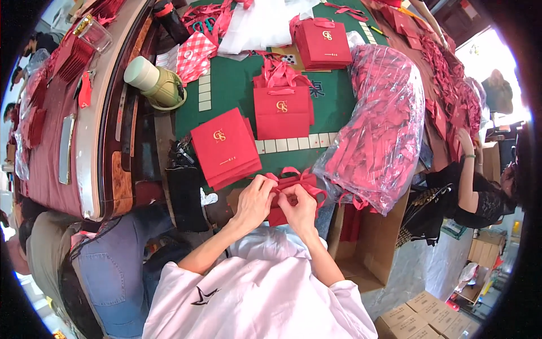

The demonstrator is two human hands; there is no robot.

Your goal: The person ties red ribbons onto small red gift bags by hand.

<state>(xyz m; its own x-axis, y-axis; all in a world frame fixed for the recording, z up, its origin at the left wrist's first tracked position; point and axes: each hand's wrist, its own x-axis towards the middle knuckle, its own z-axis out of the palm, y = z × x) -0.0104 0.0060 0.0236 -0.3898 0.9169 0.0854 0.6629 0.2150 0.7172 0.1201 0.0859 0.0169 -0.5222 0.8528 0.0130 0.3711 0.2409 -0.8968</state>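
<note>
At the table's near edge, my left hand (255, 198) and my right hand (299, 208) are closed in pinches, close together, on the red ribbon (280, 192) of a small red paper bag (278, 217). My hands partly cover this bag, and ribbon loops show above and beside them. Just beyond my left hand lies a fanned stack of flat red bags (226, 148) with gold print. Straight ahead is a red bag (282, 110) with ribbon handles. To the right of my hands, a clear plastic sack (378, 124) bulges with red ribbons.
Another red bag stack (322, 45) is at the far side of the green table (237, 79). A green flask (152, 82) and black bottle (169, 20) stand left. An open carton (367, 248) sits below right. Co-workers (474, 186) (113, 265) are at both sides.
</note>
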